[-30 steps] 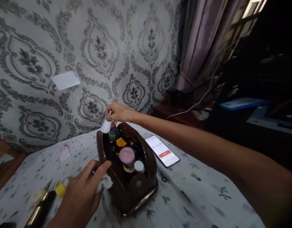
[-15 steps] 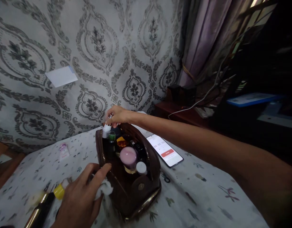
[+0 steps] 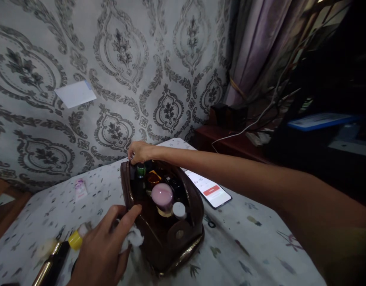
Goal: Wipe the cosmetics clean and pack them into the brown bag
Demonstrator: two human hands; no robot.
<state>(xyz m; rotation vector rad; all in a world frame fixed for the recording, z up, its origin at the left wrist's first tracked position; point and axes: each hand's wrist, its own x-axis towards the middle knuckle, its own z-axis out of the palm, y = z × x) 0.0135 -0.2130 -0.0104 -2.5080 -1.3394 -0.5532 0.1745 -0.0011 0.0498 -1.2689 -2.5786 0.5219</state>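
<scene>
A brown zippered bag stands open on the table, holding a pink-lidded jar, a white-capped container, an amber item and a green-topped bottle. My right hand is closed at the bag's far left corner; what its fingers hold is hidden. Beside the bag's near left side, my left hand is closed on a crumpled white cloth, its index finger and thumb near the bag's edge.
A phone lies right of the bag. At the left are a small pink item, a yellow-capped item and a black and gold tube. A dark red surface with a white cable stands at the back right.
My right hand has moved slightly left and down at the bag's far corner. The white item seen under it before is now out of sight. My left hand has hardly moved.
</scene>
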